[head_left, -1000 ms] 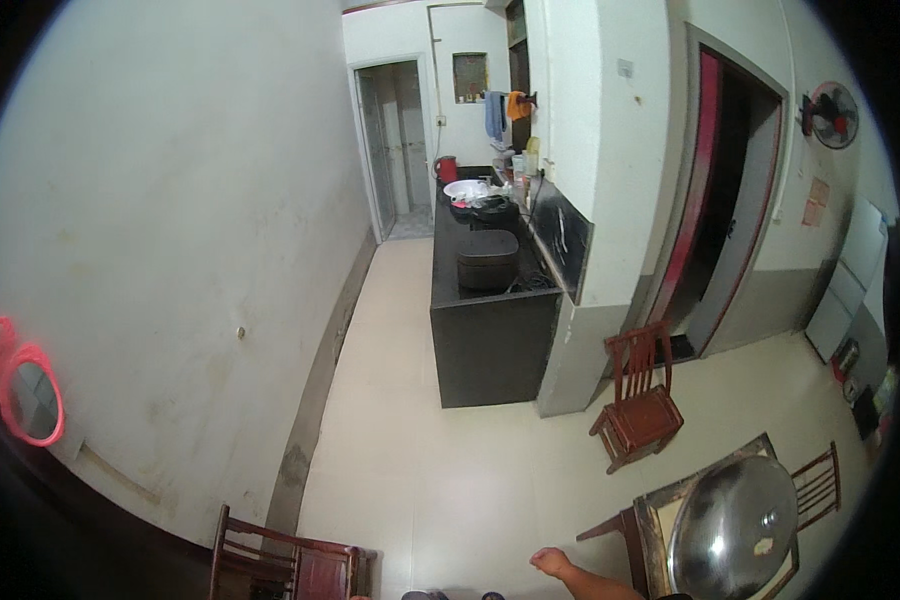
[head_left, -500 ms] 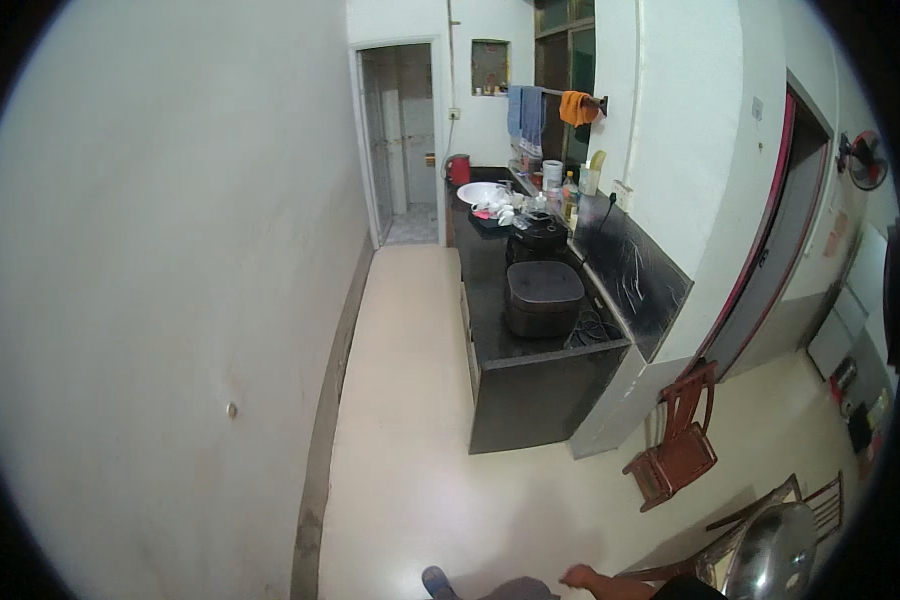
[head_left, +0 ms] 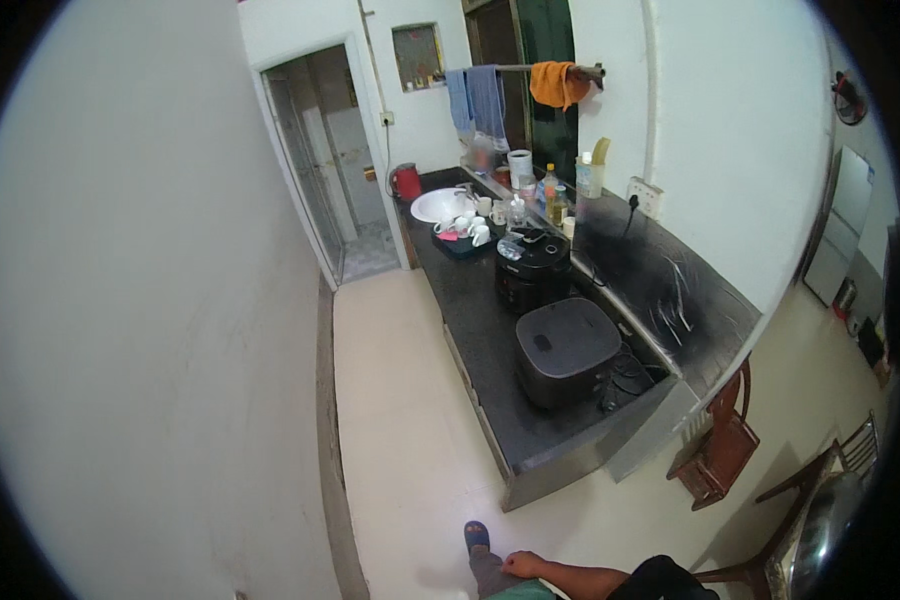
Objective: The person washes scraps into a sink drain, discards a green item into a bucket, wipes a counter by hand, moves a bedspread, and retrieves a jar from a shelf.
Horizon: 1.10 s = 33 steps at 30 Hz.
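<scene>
A blue slipper (head_left: 477, 536) rests on the pale tiled floor (head_left: 400, 400); just right of it, one of the hands (head_left: 523, 565) hangs empty with fingers loosely curled, near the dark stone tabletop (head_left: 490, 340) carrying a square grey cooker (head_left: 567, 350). The other hand is out of view.
</scene>
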Tool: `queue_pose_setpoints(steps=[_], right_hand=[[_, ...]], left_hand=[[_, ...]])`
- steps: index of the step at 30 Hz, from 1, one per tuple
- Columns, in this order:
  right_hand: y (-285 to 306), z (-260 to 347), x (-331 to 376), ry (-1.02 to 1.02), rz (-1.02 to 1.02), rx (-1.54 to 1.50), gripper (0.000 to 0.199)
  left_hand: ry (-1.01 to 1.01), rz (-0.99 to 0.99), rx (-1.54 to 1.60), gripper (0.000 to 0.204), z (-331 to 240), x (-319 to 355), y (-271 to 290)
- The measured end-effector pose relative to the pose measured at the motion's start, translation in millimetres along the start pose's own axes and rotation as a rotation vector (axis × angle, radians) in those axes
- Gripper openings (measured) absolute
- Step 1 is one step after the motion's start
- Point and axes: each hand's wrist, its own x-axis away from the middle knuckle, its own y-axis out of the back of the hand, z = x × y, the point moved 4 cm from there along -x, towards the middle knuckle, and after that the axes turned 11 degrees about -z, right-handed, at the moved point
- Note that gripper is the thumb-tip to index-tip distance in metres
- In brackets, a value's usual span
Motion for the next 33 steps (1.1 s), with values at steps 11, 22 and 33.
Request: queue_pose_setpoints(steps=[11, 22, 33], right_hand=[[235, 109, -275, 0.065, -0.502, -0.172, 0.034], [306, 141, -448, -0.3, -0.663, -0.182, 0.03], [489, 175, -656, -0.271, -0.997, -0.411, 0.031]], left_hand=[[-0.204, -0.077, 0.173, 0.032, -212, -264, 102], [-0.438, -0.349, 0.046, 0.037, -365, -584, 165], [-0.185, -0.098, 0.208, 0.038, -507, -877, 220]])
